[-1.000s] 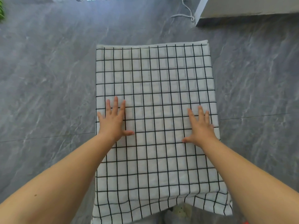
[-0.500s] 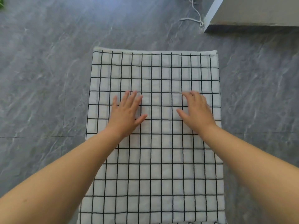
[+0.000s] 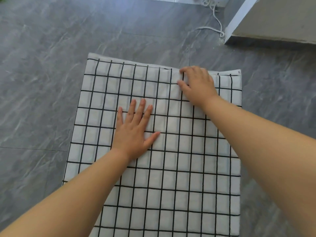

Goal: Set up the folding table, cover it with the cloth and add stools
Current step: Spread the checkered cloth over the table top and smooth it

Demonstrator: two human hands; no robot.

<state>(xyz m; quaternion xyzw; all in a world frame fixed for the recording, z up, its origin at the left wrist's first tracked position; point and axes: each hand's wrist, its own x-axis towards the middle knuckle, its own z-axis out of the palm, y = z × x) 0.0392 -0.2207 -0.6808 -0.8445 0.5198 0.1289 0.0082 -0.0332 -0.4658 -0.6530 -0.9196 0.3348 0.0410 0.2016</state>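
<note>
Dead centre of view: cloth (image 3: pixel 172 177), white with a black grid, spread flat and running from mid-frame to the near edge. Counter beneath it is fully hidden. Only grey marbled floor (image 3: pixel 42 82) shows around the cloth on the left, far and right sides.

Left hand (image 3: pixel 133 132): palm down on the cloth, a bit left of its middle. Fingers straight and slightly spread, thumb out to the right. Flat press, gripping nothing.

Right hand (image 3: pixel 196 86): at the far edge of the cloth, right of centre, knuckles up, fingers curled. Index tip sits on the plain white hem, thumb just nearer me. A short raised crease runs between them, so thumb and index pinch a small fold of cloth. Other fingertips are tucked under the hand, can't see them.

Hands are apart, right one farther out and to the right of the left one. Both forearms cross the near half of the cloth.

Cloth state: mostly smooth. Grid lines bend slightly at the crease by the right hand. Far right corner lies flat, well clear of that hand.

Top right: grey unit (image 3: pixel 277 19) with a white front edge, standing on the floor. White cable (image 3: pixel 218 23) lies looped on the floor just left of it. Both well apart from the cloth.
</note>
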